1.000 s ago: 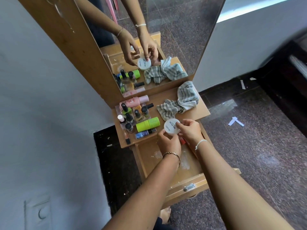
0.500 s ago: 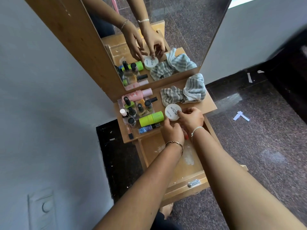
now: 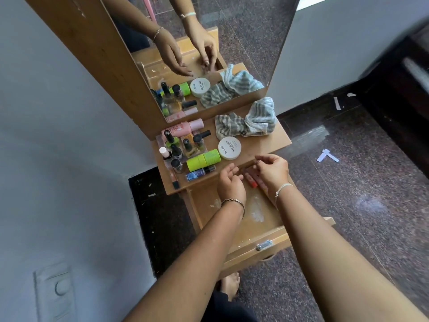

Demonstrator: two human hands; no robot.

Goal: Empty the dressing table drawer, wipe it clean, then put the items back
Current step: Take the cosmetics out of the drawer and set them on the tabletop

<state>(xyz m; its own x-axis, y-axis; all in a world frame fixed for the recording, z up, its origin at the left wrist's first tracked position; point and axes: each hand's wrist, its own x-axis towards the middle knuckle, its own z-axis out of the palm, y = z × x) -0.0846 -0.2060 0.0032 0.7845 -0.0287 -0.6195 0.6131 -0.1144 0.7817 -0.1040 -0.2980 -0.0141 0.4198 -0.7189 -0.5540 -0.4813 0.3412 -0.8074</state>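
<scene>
Fingers (image 3: pixel 262 162) loosely curled, both hands empty, over drawer (image 3: pixel 262 225) w/ tubes (image 3: pixel 251 180)

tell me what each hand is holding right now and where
Nothing: left hand and right hand hover empty over the open drawer; the white jar sits released on the tabletop.

A home bedroom corner: wooden dressing table (image 3: pixel 274 138) with mirror (image 3: pixel 232 43) (nail polish bottles (image 3: pixel 183 147) clustered), granite floor (image 3: pixel 362 187).
</scene>
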